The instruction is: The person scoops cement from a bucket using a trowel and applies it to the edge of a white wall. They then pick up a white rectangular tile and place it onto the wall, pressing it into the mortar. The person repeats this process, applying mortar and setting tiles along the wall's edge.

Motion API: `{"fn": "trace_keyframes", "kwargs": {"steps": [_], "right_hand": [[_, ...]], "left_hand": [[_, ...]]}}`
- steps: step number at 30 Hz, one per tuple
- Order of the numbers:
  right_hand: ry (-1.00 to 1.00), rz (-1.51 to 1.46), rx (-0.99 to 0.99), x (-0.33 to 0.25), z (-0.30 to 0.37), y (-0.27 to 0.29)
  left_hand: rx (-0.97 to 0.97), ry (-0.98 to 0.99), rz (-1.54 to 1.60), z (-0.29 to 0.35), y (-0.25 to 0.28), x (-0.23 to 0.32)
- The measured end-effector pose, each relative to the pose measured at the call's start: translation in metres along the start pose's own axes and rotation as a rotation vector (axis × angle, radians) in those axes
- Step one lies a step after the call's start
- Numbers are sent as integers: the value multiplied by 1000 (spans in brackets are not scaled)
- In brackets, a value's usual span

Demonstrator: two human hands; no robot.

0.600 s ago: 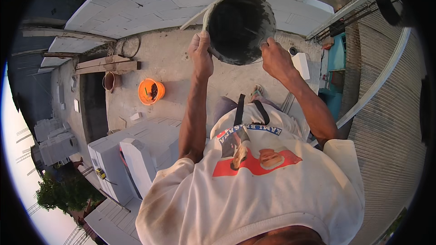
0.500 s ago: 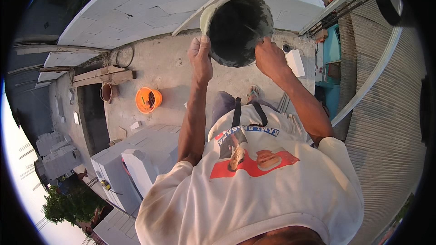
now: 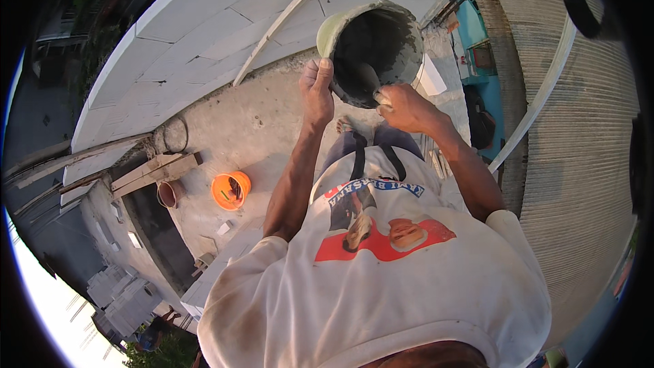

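A pale bucket (image 3: pixel 329 33), its inside coated with wet grey mortar, is tilted so that its mouth faces me. My left hand (image 3: pixel 317 90) is closed on the left side of its rim, thumb on the near edge. At the lower right of the rim, my right hand (image 3: pixel 405 106) is closed on the handle of a trowel, mostly hidden by the fingers. The grey trowel blade (image 3: pixel 368 76) reaches into the bucket and looks smeared with mortar. How much mortar lies at the bottom is too dark to tell.
A white block wall (image 3: pixel 204 34) curves across the far side, with a long pale batten (image 3: pixel 289 15) leaning on it. An orange bucket (image 3: pixel 230 191) and a brown bucket (image 3: pixel 169 194) stand on the concrete floor at left, near wooden planks (image 3: pixel 157 174). Corrugated roofing (image 3: pixel 579 150) lies right.
The bucket and both hands have shifted slightly right and down in view. My right hand has turned, and the trowel blade now shows inside the bucket. The surroundings have swung as my head turned.
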State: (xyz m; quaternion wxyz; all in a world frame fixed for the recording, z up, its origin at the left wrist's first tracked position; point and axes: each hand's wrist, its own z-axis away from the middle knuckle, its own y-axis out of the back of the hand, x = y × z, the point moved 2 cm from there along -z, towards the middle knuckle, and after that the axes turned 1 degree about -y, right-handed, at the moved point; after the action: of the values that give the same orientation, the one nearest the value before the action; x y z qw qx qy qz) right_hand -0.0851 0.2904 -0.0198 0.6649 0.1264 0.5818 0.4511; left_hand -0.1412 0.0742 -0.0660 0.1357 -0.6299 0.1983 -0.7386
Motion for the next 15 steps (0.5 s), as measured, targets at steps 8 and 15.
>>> {"fn": "trace_keyframes", "kwargs": {"steps": [8, 15], "right_hand": [[-327, -986, -172, 49, -6, -1], [-413, -1296, -40, 126, -7, 42]], "left_hand": [[-33, 186, 82, -34, -6, -31], [150, 429, 250, -53, -21, -88]]}}
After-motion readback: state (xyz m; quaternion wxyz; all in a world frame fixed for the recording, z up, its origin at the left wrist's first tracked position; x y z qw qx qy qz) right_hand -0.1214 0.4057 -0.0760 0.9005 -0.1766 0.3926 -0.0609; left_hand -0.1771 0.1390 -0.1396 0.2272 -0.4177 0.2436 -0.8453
